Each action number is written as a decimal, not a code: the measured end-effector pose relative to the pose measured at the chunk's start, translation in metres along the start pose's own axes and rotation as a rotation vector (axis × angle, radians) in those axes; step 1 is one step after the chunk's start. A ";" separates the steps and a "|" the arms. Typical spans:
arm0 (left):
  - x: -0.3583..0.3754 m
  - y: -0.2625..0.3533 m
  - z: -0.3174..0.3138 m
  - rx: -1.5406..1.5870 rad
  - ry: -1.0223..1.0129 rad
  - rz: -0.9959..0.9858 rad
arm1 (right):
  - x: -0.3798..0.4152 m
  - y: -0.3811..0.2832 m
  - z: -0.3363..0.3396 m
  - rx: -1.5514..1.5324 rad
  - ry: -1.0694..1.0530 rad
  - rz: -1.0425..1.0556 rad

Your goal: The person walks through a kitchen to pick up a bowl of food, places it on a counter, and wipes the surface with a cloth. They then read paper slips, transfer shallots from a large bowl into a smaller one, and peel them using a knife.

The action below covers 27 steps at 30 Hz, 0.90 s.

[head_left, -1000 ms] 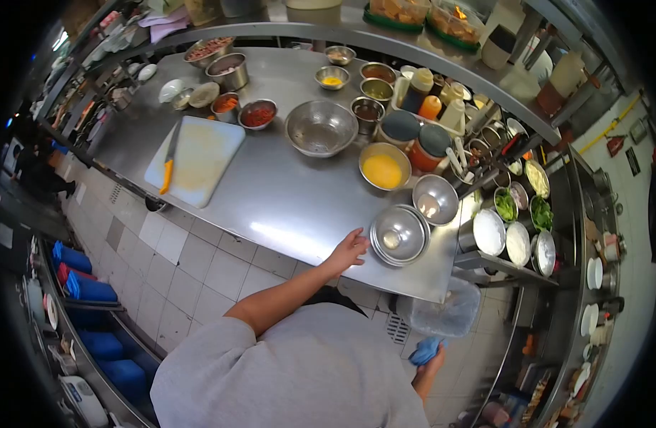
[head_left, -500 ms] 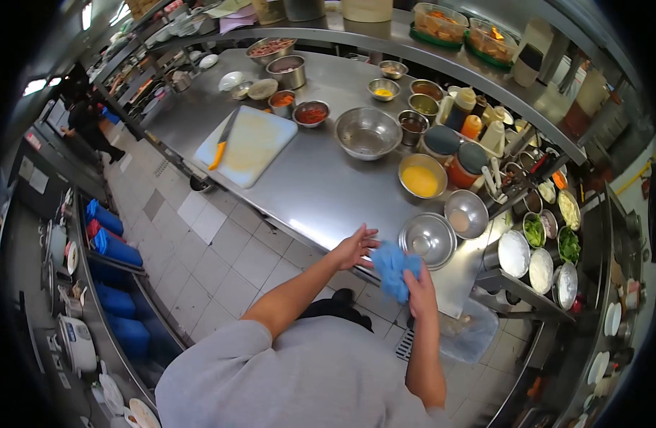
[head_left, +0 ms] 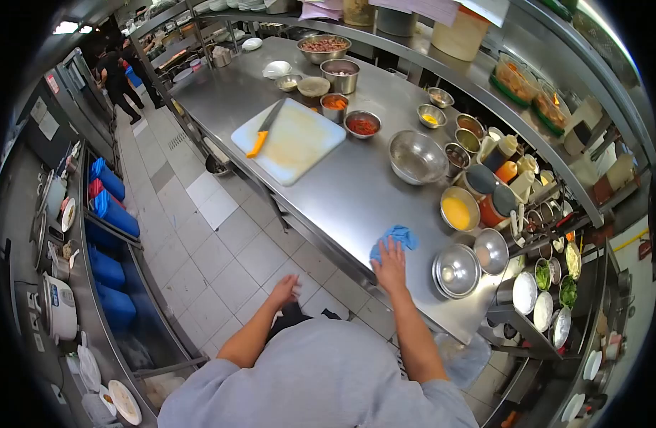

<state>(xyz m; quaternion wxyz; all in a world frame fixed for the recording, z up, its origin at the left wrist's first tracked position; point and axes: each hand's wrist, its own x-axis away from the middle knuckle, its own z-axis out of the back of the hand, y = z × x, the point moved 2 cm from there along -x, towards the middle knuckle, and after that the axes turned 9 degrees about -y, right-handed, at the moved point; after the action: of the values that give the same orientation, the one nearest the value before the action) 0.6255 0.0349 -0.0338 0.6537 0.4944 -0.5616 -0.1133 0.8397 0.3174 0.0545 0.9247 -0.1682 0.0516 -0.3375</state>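
Note:
A crumpled blue cloth (head_left: 399, 237) lies on the steel table (head_left: 328, 207) near its front edge. My right hand (head_left: 389, 265) presses down on it, fingers over the near part of the cloth. Beside that hand, to the right, stand stacked steel bowls (head_left: 456, 271) and another steel bowl (head_left: 491, 251). My left hand (head_left: 284, 290) hangs in front of my body, off the table, with nothing in it and its fingers loosely bent apart. Beyond the cloth sits a bowl of yellow liquid (head_left: 456, 209).
A knife with an orange handle (head_left: 258, 143) rests on a white cutting board (head_left: 299, 146). Farther back are a large steel bowl (head_left: 417, 158) and a bowl of red food (head_left: 362, 125). Squeeze bottles (head_left: 507, 171) line the right. A co-worker (head_left: 117, 80) stands far left.
The cloth went from between both hands in the air down onto the table, under my right hand. My left hand let go and moved left. The view has shifted, too.

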 end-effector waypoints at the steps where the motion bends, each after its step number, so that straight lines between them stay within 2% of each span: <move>1: -0.004 -0.036 0.037 -0.257 0.017 0.056 | -0.010 0.002 0.000 -0.002 0.010 -0.033; 2: 0.002 -0.070 0.073 -0.639 0.038 0.020 | -0.018 0.003 0.001 -0.005 0.015 -0.070; 3: -0.005 -0.126 0.126 -1.115 -0.086 -0.256 | -0.025 0.006 0.003 -0.004 0.026 -0.108; 4: 0.006 -0.133 0.152 -1.198 -0.354 0.276 | -0.034 0.012 0.002 -0.010 0.037 -0.145; 5: 0.036 -0.133 0.175 -0.921 -0.157 0.450 | -0.045 0.020 -0.001 -0.015 0.050 -0.180; 7: 0.074 -0.152 0.227 -0.252 0.226 0.535 | -0.061 0.029 -0.005 -0.005 0.086 -0.249; 9: 0.094 -0.161 0.273 -0.118 0.332 0.473 | -0.072 0.025 -0.011 0.017 0.136 -0.319; 12: 0.108 -0.168 0.320 -0.123 0.351 0.520 | -0.071 -0.005 -0.016 0.017 0.293 -0.389; 16: 0.101 -0.143 0.341 -0.036 0.367 0.402 | -0.053 -0.046 -0.031 0.030 0.373 -0.345; 19: 0.082 -0.131 0.335 0.020 0.312 0.278 | -0.038 -0.067 -0.038 0.060 0.314 -0.257; 22: 0.067 -0.125 0.317 0.066 0.283 0.254 | -0.045 -0.068 -0.028 0.083 0.323 -0.266; 24: 0.065 -0.123 0.300 0.076 0.264 0.268 | -0.069 -0.046 -0.033 0.094 0.368 -0.266; 27: 0.063 -0.132 0.290 -0.182 0.184 0.220 | -0.109 -0.027 -0.022 0.015 0.353 -0.389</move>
<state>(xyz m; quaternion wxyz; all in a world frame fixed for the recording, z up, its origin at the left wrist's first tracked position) 0.4556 -0.2238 -0.1313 0.7529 0.3770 -0.5375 -0.0460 0.7348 0.3622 0.0412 0.8203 -0.1069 0.1762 -0.5336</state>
